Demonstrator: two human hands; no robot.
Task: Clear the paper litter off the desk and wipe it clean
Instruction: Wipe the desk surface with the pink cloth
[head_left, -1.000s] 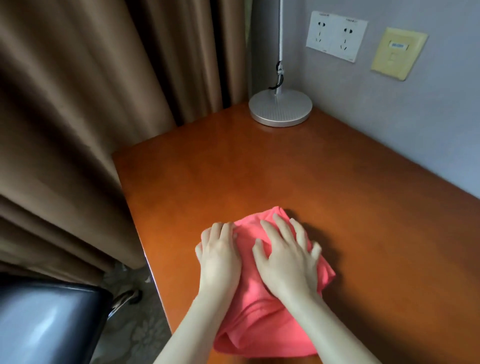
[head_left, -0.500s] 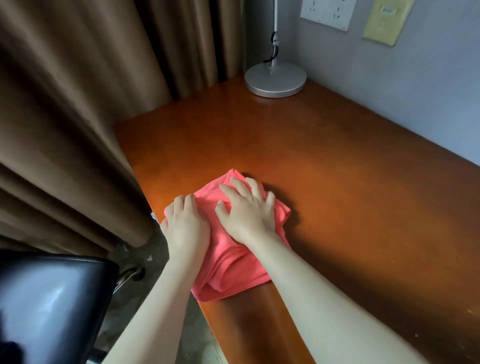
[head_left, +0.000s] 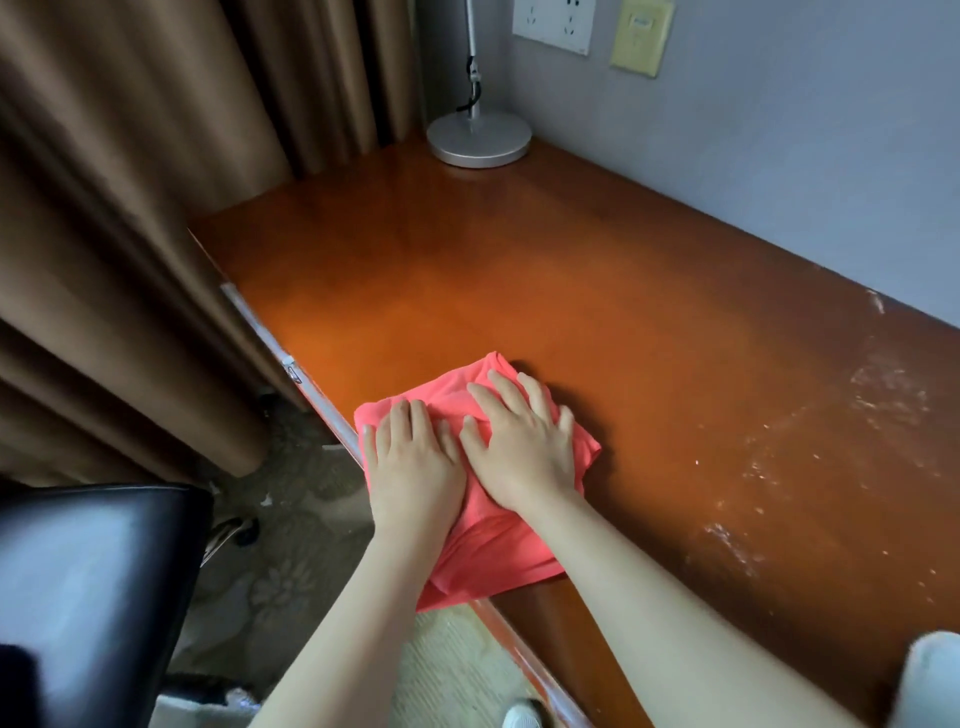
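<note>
A folded pink cloth (head_left: 488, 558) lies at the near left edge of the brown wooden desk (head_left: 519, 291), part of it hanging over the edge. My left hand (head_left: 413, 465) presses flat on the cloth's left side with straight fingers. Beside it, my right hand (head_left: 524, 441) lies flat on the cloth's right side, fingers spread. Whitish smears and specks (head_left: 831, 441) mark the desk surface on the right. No paper litter shows on the desk.
A lamp's round metal base (head_left: 479, 137) stands at the far corner. Brown curtains (head_left: 130, 208) hang along the desk's left side. A black chair (head_left: 88, 587) stands at the lower left. Wall sockets (head_left: 553, 23) sit on the grey wall.
Both hands slid the pink cloth toward me and to the desk's left edge, where it now overhangs. The view has shifted, showing smears on the right.
</note>
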